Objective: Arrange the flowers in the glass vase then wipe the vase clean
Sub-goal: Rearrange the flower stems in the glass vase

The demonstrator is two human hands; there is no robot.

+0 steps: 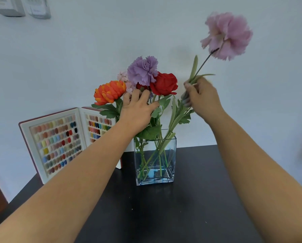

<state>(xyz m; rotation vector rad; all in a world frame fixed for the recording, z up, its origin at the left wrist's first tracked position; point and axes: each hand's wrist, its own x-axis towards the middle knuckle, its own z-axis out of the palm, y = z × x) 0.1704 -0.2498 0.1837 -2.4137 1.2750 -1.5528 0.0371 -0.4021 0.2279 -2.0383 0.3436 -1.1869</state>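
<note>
The right hand (202,97) pinches the pink carnation (227,35) stem high beside the vase (154,174); left hand (138,111), fingers spread, hides the stems

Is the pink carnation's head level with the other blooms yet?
No: the right hand holds the pink carnation by its stem, its head far above the red rose.

No text can be read: the framed notices (9,6) at the upper left of the frame carry print too blurred to make out, and nothing else bears lettering.
</note>
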